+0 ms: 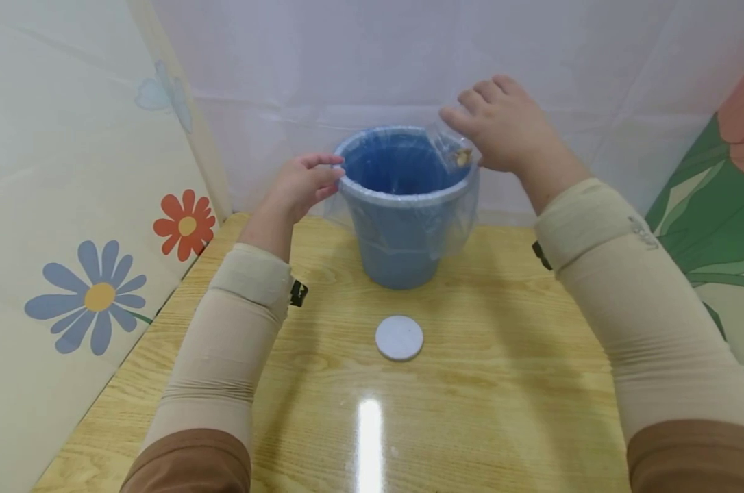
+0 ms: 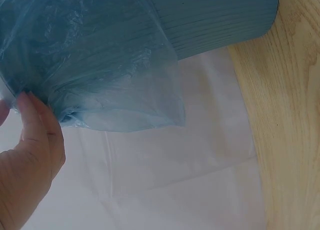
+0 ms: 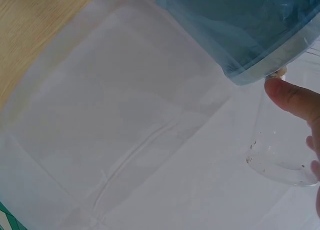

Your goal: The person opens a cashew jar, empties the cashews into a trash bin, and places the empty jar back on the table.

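A blue trash can (image 1: 397,243) stands upright on the wooden table, lined with a clear plastic bag (image 1: 461,222) folded over its rim. My left hand (image 1: 304,183) holds the rim's left side, fingers and thumb at the edge; the left wrist view shows the bag (image 2: 120,89) bunched by the fingertips. At the right side of the rim, my right hand (image 1: 501,127) grips a clear cup (image 3: 277,162), tilted with its mouth over the can. Light brown bits (image 1: 462,157) lie near the cup's mouth, and small specks cling near its base. What lies deep in the can is hidden.
A round white disc (image 1: 399,337), perhaps a lid or coaster, lies on the table (image 1: 323,411) in front of the can. A white cloth-like backdrop (image 1: 360,61) hangs close behind. A flower-patterned panel (image 1: 70,171) borders the left side, another (image 1: 717,205) the right.
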`<state>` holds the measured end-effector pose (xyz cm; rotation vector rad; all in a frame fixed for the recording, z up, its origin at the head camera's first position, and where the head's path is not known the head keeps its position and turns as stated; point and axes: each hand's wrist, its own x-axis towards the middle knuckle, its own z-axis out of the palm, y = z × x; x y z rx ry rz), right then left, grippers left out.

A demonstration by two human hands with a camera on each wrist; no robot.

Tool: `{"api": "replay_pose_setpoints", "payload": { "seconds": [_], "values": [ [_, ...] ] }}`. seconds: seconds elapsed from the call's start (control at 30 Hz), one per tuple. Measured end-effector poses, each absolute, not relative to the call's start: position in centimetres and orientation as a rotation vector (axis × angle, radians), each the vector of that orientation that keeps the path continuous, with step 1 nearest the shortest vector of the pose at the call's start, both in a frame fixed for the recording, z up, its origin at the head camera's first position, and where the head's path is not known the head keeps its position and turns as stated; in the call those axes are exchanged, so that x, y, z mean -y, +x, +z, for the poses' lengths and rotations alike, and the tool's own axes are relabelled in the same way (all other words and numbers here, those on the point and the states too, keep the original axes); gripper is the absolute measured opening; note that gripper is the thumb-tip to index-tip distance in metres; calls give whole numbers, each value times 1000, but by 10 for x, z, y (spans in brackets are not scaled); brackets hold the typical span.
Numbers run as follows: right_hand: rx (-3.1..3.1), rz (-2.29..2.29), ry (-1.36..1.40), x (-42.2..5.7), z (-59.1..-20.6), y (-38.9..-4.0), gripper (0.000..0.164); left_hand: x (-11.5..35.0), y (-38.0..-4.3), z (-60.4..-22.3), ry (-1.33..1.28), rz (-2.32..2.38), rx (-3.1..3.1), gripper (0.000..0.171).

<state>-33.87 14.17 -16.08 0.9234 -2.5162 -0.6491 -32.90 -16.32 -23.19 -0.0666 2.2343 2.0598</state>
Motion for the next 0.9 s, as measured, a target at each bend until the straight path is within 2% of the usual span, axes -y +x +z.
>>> {"api": "replay_pose_setpoints", "payload": {
  "seconds": [0.6,0.9],
  "values": [
    [2422,-652,1006,-138,-161,-338,86,163,-328,-232,-68,2044,-2253,38],
    [2360,-767,997,-136,-164,-338,65,164,-328,-232,-77,2030,-2266,38]
  ]
}}
